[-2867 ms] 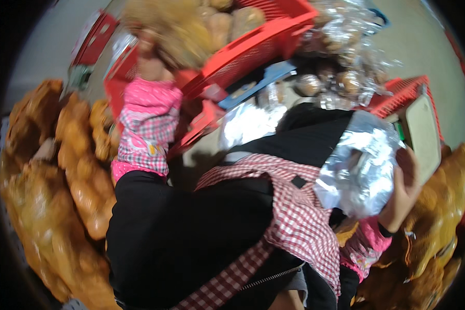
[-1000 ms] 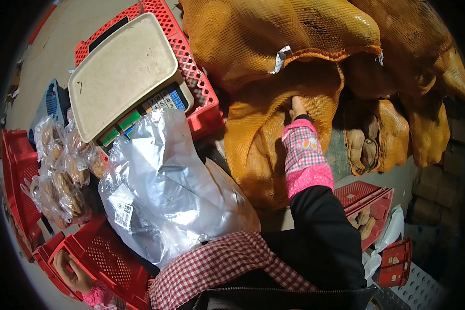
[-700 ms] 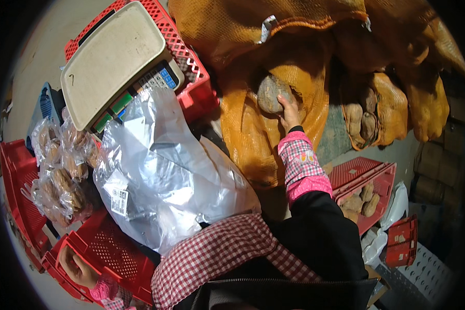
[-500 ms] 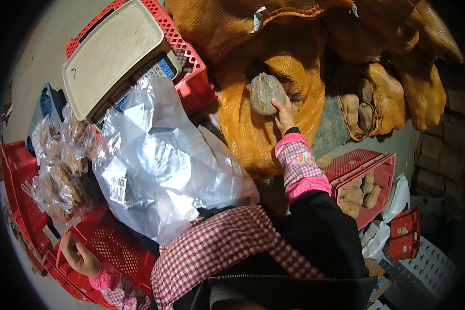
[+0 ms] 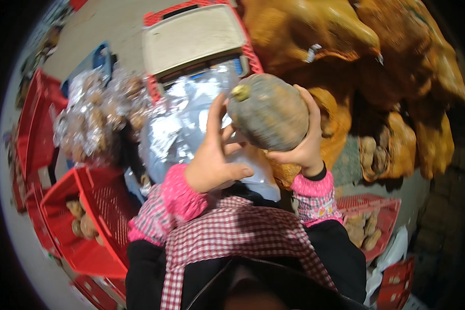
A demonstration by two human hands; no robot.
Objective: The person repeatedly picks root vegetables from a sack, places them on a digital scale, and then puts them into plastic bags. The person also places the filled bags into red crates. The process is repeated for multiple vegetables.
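A squat, ribbed grey-green pumpkin (image 5: 271,113) with orange-tan patches and a short stem is held up in front of me. My right hand (image 5: 306,147) grips it from the right and below, thumb underneath. Close to its left side is my left hand (image 5: 212,155), fingers spread and thumb apart; whether its fingertips touch the skin I cannot tell. Behind the hands, clear plastic bags (image 5: 173,134) lie in a shiny heap over my lap. An open orange mesh sack (image 5: 337,124) sits beyond my right hand.
A scale with a beige pan (image 5: 194,39) rests on a red crate (image 5: 254,54) ahead. Bagged produce (image 5: 88,124) is piled at left, above a red crate (image 5: 93,253) holding a few squashes. More full mesh sacks (image 5: 310,26) lie at far right; another red crate (image 5: 390,212) holds squashes.
My right hand has brought the pumpkin from the mesh sack up towards me. My left hand has come from the lower left to beside it. The view has shifted left.
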